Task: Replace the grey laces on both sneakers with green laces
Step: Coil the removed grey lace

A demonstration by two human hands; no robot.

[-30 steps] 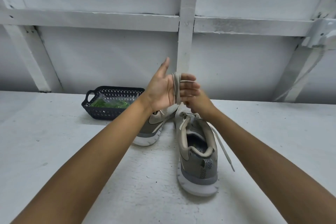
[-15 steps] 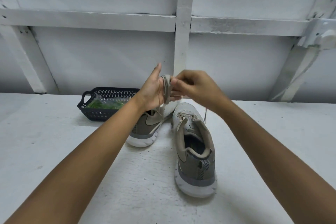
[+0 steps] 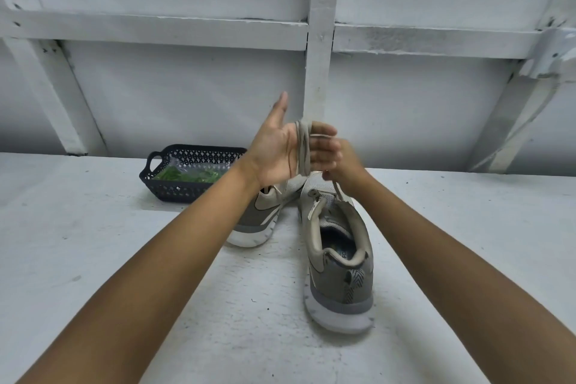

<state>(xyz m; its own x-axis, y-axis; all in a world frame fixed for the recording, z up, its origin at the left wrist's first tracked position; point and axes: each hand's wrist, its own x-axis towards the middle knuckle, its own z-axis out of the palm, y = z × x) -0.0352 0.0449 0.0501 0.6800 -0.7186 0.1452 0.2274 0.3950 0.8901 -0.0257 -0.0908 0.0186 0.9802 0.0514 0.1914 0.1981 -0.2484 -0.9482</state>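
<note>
My left hand (image 3: 274, 150) is raised above the sneakers, palm towards me, thumb up and fingers straight. A grey lace (image 3: 302, 146) is wound in several loops around those fingers. My right hand (image 3: 346, 162) sits just behind and below them and pinches the loose stretch of the lace, which runs down towards the near sneaker. That grey sneaker (image 3: 339, 259) stands heel towards me with empty eyelets. The other sneaker (image 3: 258, 218) lies behind my left forearm, partly hidden. Green laces (image 3: 187, 176) lie in a clear bag inside the black basket (image 3: 174, 190).
Everything stands on a white painted surface (image 3: 93, 259). A white wall with wooden battens (image 3: 318, 72) closes off the back, just behind the basket and the shoes.
My right hand has come down from the top of the loops to below my left fingers, taking the lace with it. My left thumb has spread upward.
</note>
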